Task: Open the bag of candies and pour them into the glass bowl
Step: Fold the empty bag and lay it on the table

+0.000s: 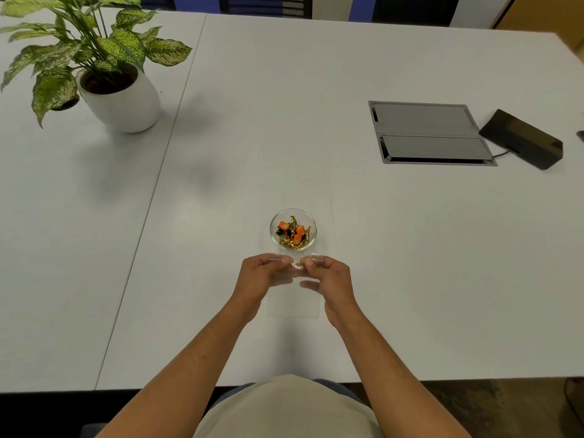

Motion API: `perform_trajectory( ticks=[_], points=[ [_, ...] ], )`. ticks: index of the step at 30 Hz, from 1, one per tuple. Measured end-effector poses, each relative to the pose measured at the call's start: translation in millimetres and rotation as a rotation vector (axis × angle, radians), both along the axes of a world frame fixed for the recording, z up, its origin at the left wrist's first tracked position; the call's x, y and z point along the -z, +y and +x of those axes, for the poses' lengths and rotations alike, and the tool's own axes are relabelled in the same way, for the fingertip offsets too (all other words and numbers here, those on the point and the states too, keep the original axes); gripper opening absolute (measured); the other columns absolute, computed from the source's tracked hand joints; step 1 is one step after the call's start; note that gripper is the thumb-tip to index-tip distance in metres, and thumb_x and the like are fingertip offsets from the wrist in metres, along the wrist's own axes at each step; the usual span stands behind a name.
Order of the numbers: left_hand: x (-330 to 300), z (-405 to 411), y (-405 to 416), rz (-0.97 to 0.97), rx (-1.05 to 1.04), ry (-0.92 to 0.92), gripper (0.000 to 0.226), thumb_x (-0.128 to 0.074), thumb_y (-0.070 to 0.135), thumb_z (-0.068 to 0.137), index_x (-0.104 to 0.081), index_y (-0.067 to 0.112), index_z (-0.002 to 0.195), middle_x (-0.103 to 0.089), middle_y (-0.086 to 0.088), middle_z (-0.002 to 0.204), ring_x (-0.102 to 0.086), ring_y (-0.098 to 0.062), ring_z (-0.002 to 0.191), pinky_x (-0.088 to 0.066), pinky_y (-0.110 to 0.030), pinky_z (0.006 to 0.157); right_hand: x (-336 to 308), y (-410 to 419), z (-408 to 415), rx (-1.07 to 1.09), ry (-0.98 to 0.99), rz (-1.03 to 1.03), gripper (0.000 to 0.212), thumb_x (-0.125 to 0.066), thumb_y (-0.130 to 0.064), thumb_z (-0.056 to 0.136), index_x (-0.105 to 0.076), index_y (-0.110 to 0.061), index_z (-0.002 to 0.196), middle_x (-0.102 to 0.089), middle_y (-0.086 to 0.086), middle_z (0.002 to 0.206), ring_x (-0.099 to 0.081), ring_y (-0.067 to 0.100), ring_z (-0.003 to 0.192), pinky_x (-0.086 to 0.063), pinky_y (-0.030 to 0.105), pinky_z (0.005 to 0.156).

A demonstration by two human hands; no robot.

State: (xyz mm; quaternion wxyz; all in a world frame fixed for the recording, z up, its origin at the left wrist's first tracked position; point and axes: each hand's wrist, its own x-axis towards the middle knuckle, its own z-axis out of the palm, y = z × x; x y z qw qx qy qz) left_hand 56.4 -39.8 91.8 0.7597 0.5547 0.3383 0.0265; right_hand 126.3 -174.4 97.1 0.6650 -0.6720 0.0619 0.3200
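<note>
Candies (292, 233) in glass bowl (274, 223) just beyond both hands, left hand (259, 275) and right hand (328, 276) pinching top edge of clear bag (294, 303), bag nearly invisible against white tabletop (284, 121), its contents indiscernible, fingertips blurred.

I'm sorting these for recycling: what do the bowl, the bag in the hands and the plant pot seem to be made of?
Bowl: clear glass, it seems; the candies show through its wall.
Bag: thin transparent plastic film, probably; the table shows through it, with faint glints.
Plant pot: smooth white, likely glazed ceramic, possibly plastic.
</note>
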Motion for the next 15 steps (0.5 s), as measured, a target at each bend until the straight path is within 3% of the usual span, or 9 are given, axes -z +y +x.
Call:
perform_trajectory(
  ticks=[15],
  points=[
    [6.2,-5.3,12.0,-0.182,0.097,-0.041,0.031,-0.044,0.015,0.102,-0.071,0.001,0.106,-0.077,-0.018,0.102,-0.074,-0.03,0.098,-0.062,-0.036,0.081,6.9,-9.1,0.2,-0.041,0.07,0.073,0.034,-0.043,-0.02,0.104,-0.075,-0.01,0.099,-0.079,0.009,0.098,-0.075,0.019,0.095,-0.06,0.031,0.064]
  ],
)
